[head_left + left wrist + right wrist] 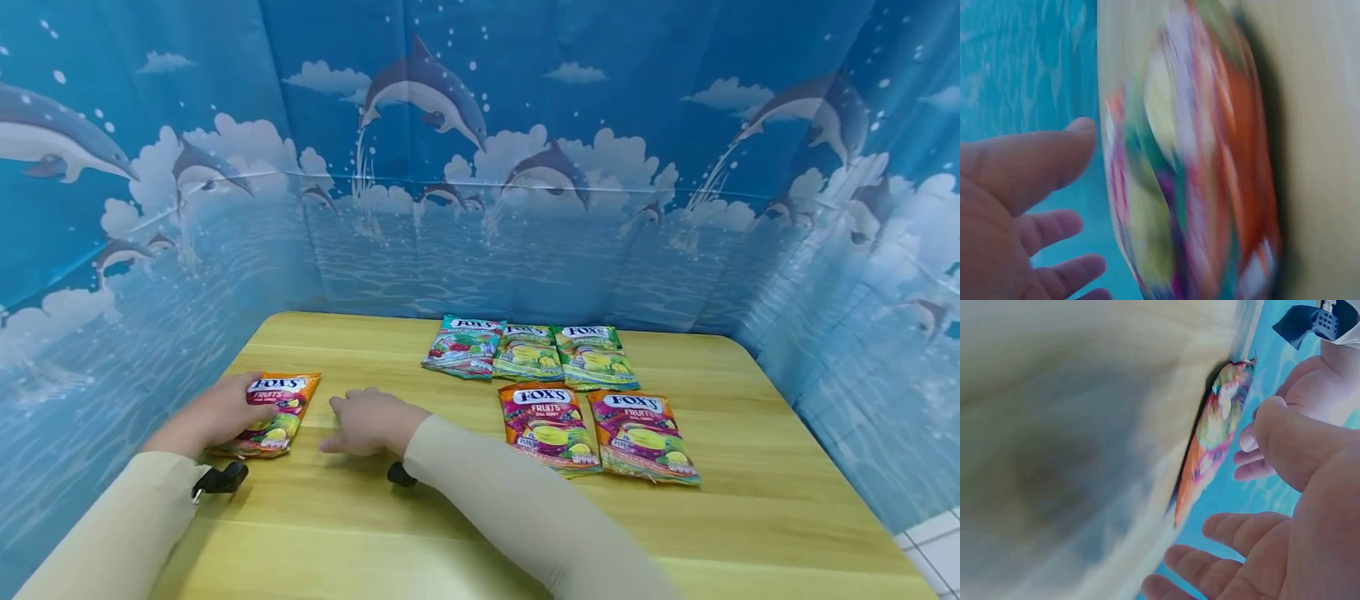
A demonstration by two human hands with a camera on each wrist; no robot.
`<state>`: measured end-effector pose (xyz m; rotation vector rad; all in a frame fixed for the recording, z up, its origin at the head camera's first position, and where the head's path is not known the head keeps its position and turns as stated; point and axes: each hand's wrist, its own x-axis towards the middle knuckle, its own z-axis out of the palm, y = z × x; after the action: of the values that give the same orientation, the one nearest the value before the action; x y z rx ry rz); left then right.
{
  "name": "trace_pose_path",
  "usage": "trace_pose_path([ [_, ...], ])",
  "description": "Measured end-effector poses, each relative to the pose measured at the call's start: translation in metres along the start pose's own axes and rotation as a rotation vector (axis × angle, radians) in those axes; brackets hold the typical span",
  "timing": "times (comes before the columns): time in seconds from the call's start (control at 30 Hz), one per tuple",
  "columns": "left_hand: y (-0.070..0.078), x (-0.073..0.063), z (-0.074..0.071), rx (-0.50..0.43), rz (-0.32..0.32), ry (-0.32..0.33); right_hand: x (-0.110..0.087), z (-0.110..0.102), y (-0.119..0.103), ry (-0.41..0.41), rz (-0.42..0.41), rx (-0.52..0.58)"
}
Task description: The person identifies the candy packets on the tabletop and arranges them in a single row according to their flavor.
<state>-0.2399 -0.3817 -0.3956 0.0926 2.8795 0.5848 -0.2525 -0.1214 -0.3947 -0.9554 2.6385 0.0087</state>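
My left hand (227, 410) hovers over the left side of an orange and purple Fox's Fruits candy bag (288, 408) lying at the table's left. In the left wrist view its thumb and fingers are spread apart, and a gap shows between them and the blurred candy bag (1191, 169). My right hand (369, 422) is just right of that bag, above the wood, with fingers loosely bent and nothing in them. The right wrist view shows the right hand (1272, 550) open, with the candy bag (1219, 425) and the left hand (1310, 387) beyond it.
Two more Fox's Fruits bags (550, 427) (643, 435) lie side by side right of centre. Behind them are two green Fox's Spring Tea bags (527, 354) (595, 357) and a teal Fox's bag (465, 346). A blue dolphin-print curtain (480, 225) borders the wooden table (360, 533).
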Motion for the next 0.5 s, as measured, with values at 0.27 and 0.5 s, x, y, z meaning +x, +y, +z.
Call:
trace_pose_path([
  [0.27, 0.064, 0.012, 0.016, 0.015, 0.092, 0.071, -0.044, -0.01, 0.055, 0.068, -0.007, -0.018],
  [0.5, 0.129, 0.025, 0.04, -0.066, 0.162, 0.043, -0.086, -0.011, 0.119, 0.089, 0.076, 0.031],
])
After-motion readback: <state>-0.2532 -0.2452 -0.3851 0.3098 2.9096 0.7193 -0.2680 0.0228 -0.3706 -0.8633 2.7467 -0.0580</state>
